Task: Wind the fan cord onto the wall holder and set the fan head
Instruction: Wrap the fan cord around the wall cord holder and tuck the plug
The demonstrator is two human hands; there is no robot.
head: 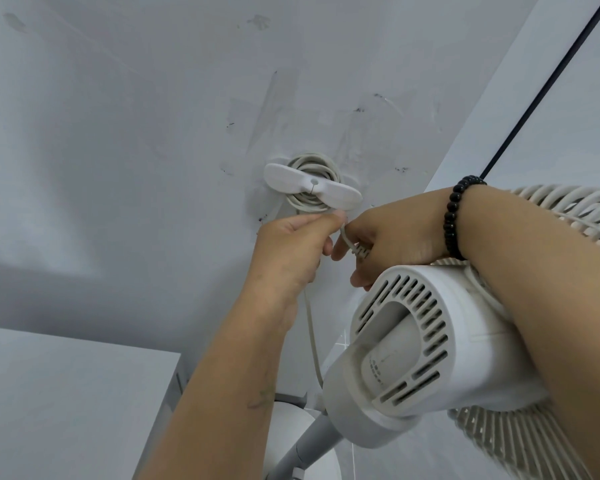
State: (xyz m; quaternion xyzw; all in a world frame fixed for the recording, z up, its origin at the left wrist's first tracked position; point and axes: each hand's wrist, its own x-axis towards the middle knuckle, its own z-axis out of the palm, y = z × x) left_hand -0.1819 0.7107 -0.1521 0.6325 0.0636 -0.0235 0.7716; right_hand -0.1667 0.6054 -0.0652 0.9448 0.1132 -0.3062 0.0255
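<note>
A white wing-shaped wall holder (312, 185) is fixed to the pale wall, with several loops of the off-white fan cord (314, 164) wound behind it. Just below the holder, my left hand (291, 249) pinches the cord between thumb and fingers. My right hand (392, 239), with a black bead bracelet on its wrist, grips the cord's thicker ribbed end beside the left hand. A length of cord (313, 344) hangs down from my left hand toward the fan. The white fan head (426, 344) sits under my right forearm, its vented motor housing facing me.
The fan's grille (589, 216) shows at the right edge and its pole (302, 448) runs down to a round base. A white cabinet (73, 393) stands at lower left. A black cable (548, 84) crosses the wall panel at upper right.
</note>
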